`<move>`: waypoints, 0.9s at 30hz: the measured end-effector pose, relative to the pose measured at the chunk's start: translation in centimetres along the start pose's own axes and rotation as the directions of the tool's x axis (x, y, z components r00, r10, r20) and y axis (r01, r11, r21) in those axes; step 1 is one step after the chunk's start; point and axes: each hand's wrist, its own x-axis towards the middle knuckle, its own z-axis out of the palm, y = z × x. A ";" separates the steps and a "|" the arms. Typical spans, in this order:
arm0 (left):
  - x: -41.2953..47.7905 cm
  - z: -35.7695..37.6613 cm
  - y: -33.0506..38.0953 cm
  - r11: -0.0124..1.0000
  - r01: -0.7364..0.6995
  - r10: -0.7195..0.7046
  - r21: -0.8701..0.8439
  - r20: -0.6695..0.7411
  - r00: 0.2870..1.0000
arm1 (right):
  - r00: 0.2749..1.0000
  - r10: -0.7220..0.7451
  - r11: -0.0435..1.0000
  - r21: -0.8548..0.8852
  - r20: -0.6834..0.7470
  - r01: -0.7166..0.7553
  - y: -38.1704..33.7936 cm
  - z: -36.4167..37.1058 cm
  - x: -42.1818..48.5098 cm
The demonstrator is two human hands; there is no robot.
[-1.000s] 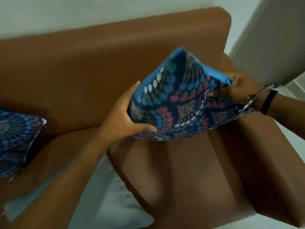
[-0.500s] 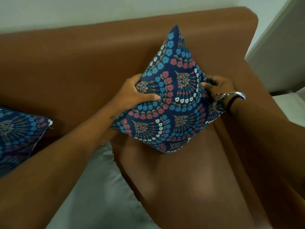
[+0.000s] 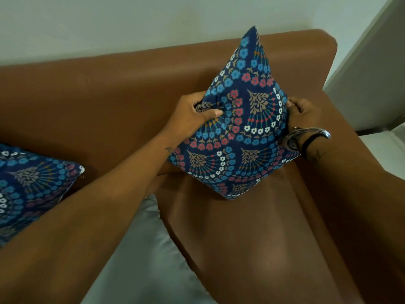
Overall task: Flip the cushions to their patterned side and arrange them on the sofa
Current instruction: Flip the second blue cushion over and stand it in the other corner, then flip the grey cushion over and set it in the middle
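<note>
Left hand (image 3: 198, 113) pinches the left corner of the cushion (image 3: 243, 128) near the middle of the frame, thumb on the patterned face and fingers curled behind. Right hand (image 3: 301, 115) clamps the opposite corner at centre right, fingers wrapped over the edge; a bangle (image 3: 311, 132) sits on that wrist. Both hands are closed on the cushion.

It stands on one corner like a diamond, pattern facing the camera. Its top point rises just above the backrest of the sofa (image 3: 109, 95), and its bottom point touches, or nearly touches, the seat at lower centre. The long diagonal runs close to vertical, tipped slightly so the top leans left. The cushion lies between the two hands at about equal reach, against the backrest at the sofa's right end, beside the armrest.

A second cushion (image 3: 32, 189), also pattern up, lies at the left edge of the frame, well apart. A grey cushion (image 3: 144, 249), plain side showing, sits at lower centre under the left forearm.

My judgement: this one is flipped and only needs settling against the backrest; the grey cushion is nearer the left hand and probably comes next.
</note>
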 end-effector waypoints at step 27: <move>-52.4 -13.6 -17.6 0.243 -0.200 -0.086 0.949 0.227 0.970 | 0.534 -0.209 0.401 -0.427 0.819 0.811 2.7 7.9 -54.0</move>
